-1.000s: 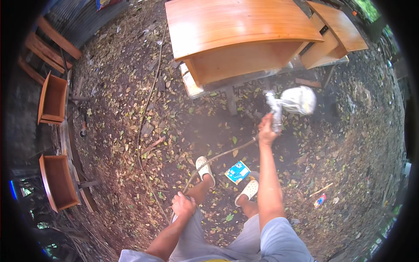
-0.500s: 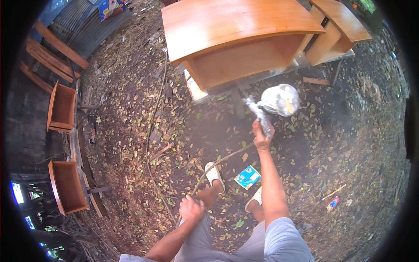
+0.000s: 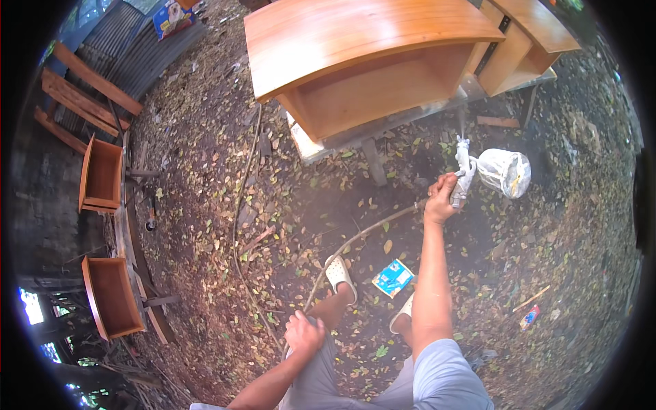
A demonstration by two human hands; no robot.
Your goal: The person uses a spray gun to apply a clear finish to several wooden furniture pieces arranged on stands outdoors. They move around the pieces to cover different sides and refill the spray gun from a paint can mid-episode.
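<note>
My right hand (image 3: 443,198) is wrapped around the handle of a spray gun (image 3: 464,167), whose nozzle points at the wooden desk. A thin mist leaves the nozzle. The gun's cup (image 3: 506,172) is wrapped in whitish plastic and sticks out to the right. From the gun a hose (image 3: 362,236) runs down to my left hand (image 3: 305,333), which is closed over it at my knee. The varnished orange-brown desk (image 3: 372,41) has a curved top and an open front compartment. It rests on a low support, with the gun just below its right front edge.
A smaller wooden piece (image 3: 526,41) stands right of the desk. Two drawers (image 3: 113,297) sit on a rail at left, near leaning boards (image 3: 96,82). A blue packet (image 3: 393,277) lies between my feet on leaf-strewn ground. The hose trails along the ground at left.
My right hand has carried the spray gun to the right and turned it more upright. Mist now shows at its nozzle. The left hand stays at the knee; the view has shifted slightly.
</note>
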